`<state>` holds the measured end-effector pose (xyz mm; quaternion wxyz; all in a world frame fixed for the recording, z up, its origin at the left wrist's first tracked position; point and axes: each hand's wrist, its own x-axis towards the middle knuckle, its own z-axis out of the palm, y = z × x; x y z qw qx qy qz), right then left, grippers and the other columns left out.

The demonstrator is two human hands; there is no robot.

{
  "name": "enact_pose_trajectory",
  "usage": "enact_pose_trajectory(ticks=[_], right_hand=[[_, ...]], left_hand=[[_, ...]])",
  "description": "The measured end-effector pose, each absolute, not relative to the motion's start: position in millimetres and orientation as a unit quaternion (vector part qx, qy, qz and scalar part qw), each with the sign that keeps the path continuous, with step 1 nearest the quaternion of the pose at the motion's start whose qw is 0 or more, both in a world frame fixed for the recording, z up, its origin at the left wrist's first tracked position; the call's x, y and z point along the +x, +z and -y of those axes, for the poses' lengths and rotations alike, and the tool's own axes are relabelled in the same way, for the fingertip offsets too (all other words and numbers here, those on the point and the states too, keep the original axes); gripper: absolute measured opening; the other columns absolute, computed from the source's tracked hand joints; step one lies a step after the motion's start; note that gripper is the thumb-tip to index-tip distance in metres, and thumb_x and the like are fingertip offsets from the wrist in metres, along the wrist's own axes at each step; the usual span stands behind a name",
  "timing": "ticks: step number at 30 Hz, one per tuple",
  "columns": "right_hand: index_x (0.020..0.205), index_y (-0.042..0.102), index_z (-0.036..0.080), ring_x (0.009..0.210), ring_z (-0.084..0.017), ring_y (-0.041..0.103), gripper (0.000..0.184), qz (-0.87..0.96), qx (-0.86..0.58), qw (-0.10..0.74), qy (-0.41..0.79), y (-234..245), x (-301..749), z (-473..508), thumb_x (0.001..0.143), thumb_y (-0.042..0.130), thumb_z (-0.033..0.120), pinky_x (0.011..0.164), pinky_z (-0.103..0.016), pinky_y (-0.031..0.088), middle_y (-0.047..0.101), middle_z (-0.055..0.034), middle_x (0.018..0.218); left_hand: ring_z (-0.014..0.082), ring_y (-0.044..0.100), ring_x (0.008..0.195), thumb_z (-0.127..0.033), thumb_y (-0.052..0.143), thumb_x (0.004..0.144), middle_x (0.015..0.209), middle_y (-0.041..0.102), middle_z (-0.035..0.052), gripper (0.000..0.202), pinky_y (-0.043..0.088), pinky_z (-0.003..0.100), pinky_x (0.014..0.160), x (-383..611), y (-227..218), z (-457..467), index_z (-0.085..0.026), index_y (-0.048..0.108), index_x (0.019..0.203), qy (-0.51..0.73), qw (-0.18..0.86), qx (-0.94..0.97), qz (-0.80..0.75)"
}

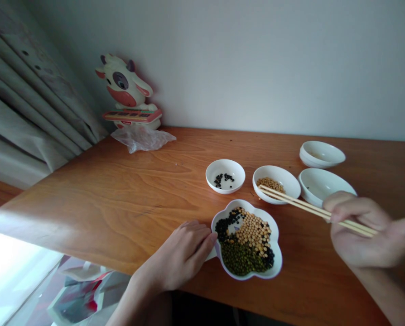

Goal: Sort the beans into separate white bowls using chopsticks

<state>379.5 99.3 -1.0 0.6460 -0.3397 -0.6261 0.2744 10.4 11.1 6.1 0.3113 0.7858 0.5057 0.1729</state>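
My left hand [184, 253] is closed around the handle of a white flower-shaped bowl [277, 260], thumb at its rim. Inside that bowl lie green mung beans [239, 259], yellow soybeans [253, 228] and black beans [223, 226], partly mixed. A pair of wooden chopsticks [304, 205] is held in my right hand [362, 231], slanting left. Their tips are over a round white bowl [293, 186] with a heap of soybeans in it; whether they pinch a bean cannot be made out. Left of it stands another white bowl [238, 171] with several black beans.
Two more white bowls stand at the right, a nearer one [328, 181] beside my right hand and a farther one [325, 151]. A cow-shaped toy piano [131, 97] and crumpled clear plastic [143, 139] sit at the back left. The table's front edge runs below my left forearm.
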Motion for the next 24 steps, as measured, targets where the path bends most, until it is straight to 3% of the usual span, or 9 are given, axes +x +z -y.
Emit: enact_pose_trajectory(ticks=[4,9,12,16,24], right_hand=[[0.066,0.075,0.030,0.072,-0.032,0.056,0.077,0.606,-0.358,0.682,0.200,-1,396,-116,0.103,0.044,0.090,0.076,-0.050,0.041,0.056,-0.0088,0.064],[0.069,0.074,0.029,0.076,-0.030,0.054,0.076,0.604,-0.358,0.665,0.254,0,383,-111,0.108,0.039,0.084,0.077,-0.047,0.039,0.056,-0.0077,0.068],[0.071,0.071,0.028,0.067,-0.026,0.051,0.077,0.640,-0.333,0.614,0.321,-2,362,-97,0.113,0.028,0.076,0.070,-0.044,0.038,0.055,-0.0049,0.065],[0.070,0.069,0.027,0.060,-0.024,0.051,0.076,0.687,-0.323,0.540,0.364,-11,340,-84,0.113,0.030,0.076,0.061,-0.041,0.038,0.058,-0.0043,0.064],[0.076,0.068,0.028,0.065,-0.026,0.055,0.072,0.713,-0.322,0.483,0.393,-26,339,-83,0.113,0.024,0.072,0.065,-0.044,0.043,0.060,-0.0055,0.071]], left_hand=[[0.0245,0.074,0.098,-0.042,0.031,0.127,0.105,0.080,0.0094,0.054,0.056,0.039,0.098,11,7,-11,-0.021,0.070,0.097,0.179,0.312,0.786,-0.502],[0.0248,0.073,0.096,-0.043,0.031,0.127,0.103,0.080,0.0096,0.055,0.055,0.039,0.099,11,7,-11,-0.021,0.070,0.095,0.175,0.303,0.785,-0.511],[0.0238,0.072,0.092,-0.041,0.032,0.127,0.097,0.078,0.0084,0.052,0.056,0.038,0.097,11,7,-11,-0.021,0.070,0.096,0.166,0.311,0.785,-0.509],[0.0250,0.073,0.095,-0.044,0.032,0.127,0.100,0.079,0.0093,0.053,0.057,0.038,0.099,11,8,-11,-0.022,0.072,0.099,0.174,0.304,0.786,-0.509],[0.0259,0.075,0.100,-0.043,0.030,0.127,0.107,0.081,0.0106,0.055,0.056,0.040,0.101,12,8,-10,-0.021,0.070,0.096,0.180,0.307,0.787,-0.504]])
